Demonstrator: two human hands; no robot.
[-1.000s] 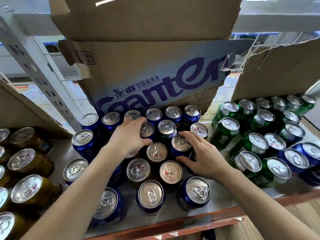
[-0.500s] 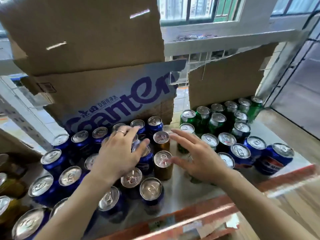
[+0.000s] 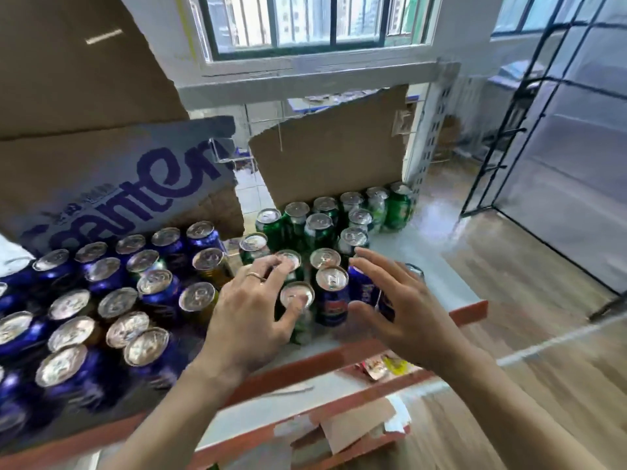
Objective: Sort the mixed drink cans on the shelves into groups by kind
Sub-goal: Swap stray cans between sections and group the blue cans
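Your left hand (image 3: pixel 251 310) lies open, fingers spread across the silver tops of the dark green aluminium cans (image 3: pixel 295 228) on the grey metal shelf (image 3: pixel 424 259), thumb against one. Your right hand (image 3: pixel 403 300) is open too, just beside a glossy blue can with a red logo (image 3: pixel 330 298). More deep blue cans (image 3: pixel 101 281) crowd the shelf's left.

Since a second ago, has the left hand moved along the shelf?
Yes. The left hand went right, from the cans below the printed box to the green cans past its right edge.
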